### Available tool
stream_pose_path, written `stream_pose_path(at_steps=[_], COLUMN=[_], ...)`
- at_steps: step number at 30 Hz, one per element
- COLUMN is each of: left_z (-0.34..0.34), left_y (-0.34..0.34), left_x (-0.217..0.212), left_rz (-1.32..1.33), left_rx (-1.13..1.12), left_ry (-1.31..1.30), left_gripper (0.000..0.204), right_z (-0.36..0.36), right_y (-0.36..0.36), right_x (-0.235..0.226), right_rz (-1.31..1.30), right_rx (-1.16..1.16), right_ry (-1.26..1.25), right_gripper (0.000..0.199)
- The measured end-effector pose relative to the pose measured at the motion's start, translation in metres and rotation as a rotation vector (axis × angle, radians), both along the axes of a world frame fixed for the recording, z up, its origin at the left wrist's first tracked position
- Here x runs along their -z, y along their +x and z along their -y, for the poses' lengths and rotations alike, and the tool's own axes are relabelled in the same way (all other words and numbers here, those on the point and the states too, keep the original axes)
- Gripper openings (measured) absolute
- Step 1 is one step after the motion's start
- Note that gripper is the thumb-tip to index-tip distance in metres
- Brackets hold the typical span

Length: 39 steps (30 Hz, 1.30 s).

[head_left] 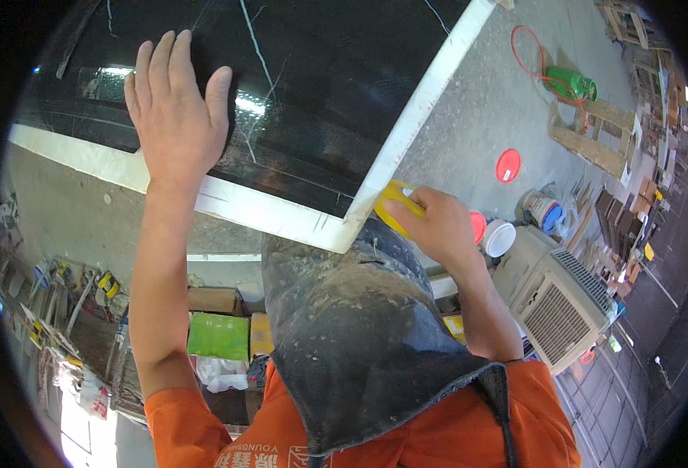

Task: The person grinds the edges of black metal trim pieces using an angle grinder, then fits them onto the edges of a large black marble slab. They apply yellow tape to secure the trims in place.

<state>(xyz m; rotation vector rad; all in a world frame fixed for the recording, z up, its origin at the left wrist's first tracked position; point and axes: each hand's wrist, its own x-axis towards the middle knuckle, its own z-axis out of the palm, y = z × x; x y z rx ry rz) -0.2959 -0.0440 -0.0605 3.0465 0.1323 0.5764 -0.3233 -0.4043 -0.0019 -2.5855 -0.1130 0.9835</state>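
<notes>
A glossy black slab (pixel 320 86) with white veins and a thick white edge fills the top of the view. My left hand (pixel 176 117) lies flat on its surface, fingers stretched forward and thumb apart, holding nothing. My right hand (pixel 441 226) is wrapped round a smooth, rounded yellow object (pixel 394 209), held against the white edge near the slab's close right corner. The slab and my fingers cover part of this object, so its exact kind does not show. A stained dark apron (pixel 352 312) hangs over my front, just below the slab's corner.
To the right stand a beige air cooler (pixel 551 300), a white bucket (pixel 500 237) and a wooden frame (pixel 593 140). A green cylinder (pixel 570 83) with a red hose lies farther off. A red lid (pixel 508 165) is on the floor. Boxes, including a green one (pixel 218 336), sit at lower left.
</notes>
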Motion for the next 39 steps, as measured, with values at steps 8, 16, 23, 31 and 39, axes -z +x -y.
stream_pose_path(at_steps=[8, 16, 23, 31, 39], left_z=[0.003, 0.09, 0.176, 0.111, 0.011], left_y=[-0.003, -0.02, -0.025, -0.042, -0.019], left_x=[-0.001, -0.012, -0.048, -0.035, -0.026], left_rz=[0.04, -0.129, -0.569, -0.272, -0.144], left_rx=[0.004, 0.168, 0.374, 0.117, -0.066], left_ry=[0.082, -0.073, -0.236, -0.443, -0.401], left_gripper=[0.054, 0.074, 0.084, 0.086, 0.084], right_z=[0.004, 0.001, 0.006, 0.007, 0.041], right_y=[-0.003, 0.003, -0.001, -0.002, -0.002], right_x=[0.008, 0.018, 0.048, 0.07, 0.09], right_rz=[0.002, -0.079, -0.153, -0.266, -0.314], right_rx=[0.016, -0.037, -0.113, 0.067, 0.183], right_ry=[0.079, 0.095, 0.184, 0.502, 0.58], right_gripper=[0.061, 0.061, 0.045, 0.031, 0.041])
